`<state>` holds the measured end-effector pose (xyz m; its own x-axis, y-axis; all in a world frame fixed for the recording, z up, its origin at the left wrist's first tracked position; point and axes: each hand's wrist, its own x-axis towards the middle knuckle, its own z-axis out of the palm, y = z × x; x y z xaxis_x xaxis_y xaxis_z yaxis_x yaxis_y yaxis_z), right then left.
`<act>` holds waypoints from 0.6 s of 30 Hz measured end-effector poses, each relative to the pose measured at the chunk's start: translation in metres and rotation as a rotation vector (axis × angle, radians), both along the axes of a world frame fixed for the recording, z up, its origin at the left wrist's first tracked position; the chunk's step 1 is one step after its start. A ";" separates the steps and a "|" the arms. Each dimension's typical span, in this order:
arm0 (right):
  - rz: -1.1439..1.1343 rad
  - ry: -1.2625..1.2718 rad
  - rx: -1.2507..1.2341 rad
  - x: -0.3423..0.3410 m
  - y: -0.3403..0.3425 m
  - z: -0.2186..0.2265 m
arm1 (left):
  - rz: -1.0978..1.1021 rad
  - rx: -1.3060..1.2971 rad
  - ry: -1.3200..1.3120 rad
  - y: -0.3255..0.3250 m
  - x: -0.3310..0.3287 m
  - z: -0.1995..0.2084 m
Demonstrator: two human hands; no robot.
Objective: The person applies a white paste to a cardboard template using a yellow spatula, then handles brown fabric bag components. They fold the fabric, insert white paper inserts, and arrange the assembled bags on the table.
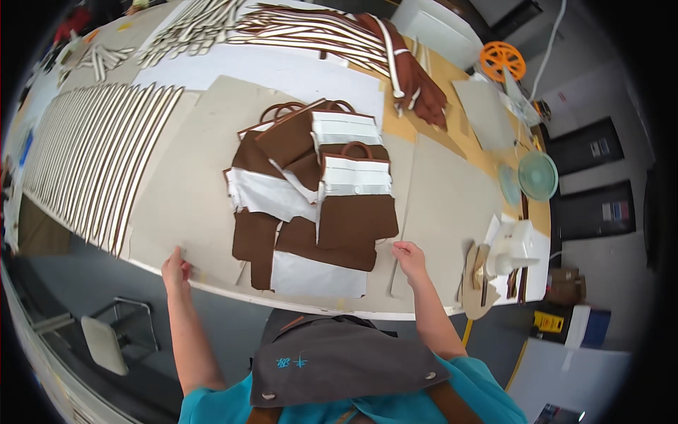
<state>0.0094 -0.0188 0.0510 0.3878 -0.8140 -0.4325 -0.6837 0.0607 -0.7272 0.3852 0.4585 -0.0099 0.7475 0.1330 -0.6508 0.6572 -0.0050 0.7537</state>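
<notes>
A loose pile of brown bag panels (357, 219) with white backing strips and brown loop handles lies in front of me on grey cardboard sheets (183, 177). My left hand (176, 272) is at the table's front edge, left of the pile, with its fingers curled together over the cardboard. Beside the pile's lower right corner is my right hand (411, 260), thumb and fingers pressed together above a second cardboard sheet (452, 191). Whether anything thin sits in either hand's fingers is too small to make out.
Long brown-and-white straps (99, 155) lie in a row at the left, with more bundled straps (311, 35) along the back. On the right stand a white bottle-like container (512, 244), a pale green round disc (538, 175) and an orange reel (503, 61). A chair (106, 345) stands below left.
</notes>
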 end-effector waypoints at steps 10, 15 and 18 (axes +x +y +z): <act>0.219 0.097 -0.094 0.021 0.005 -0.005 | -0.494 0.505 -0.096 -0.006 -0.031 0.013; 0.238 0.146 -0.088 0.061 0.011 0.030 | -0.917 0.741 -0.037 0.020 -0.015 0.051; 0.201 0.087 -0.031 0.097 0.022 0.060 | -0.682 0.386 -0.216 -0.012 -0.004 0.093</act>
<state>0.1064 0.0033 0.1106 0.5061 -0.7372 -0.4477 -0.7403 -0.1049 -0.6641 0.3817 0.4465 0.0827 0.8491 -0.2109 -0.4843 0.2561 -0.6375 0.7266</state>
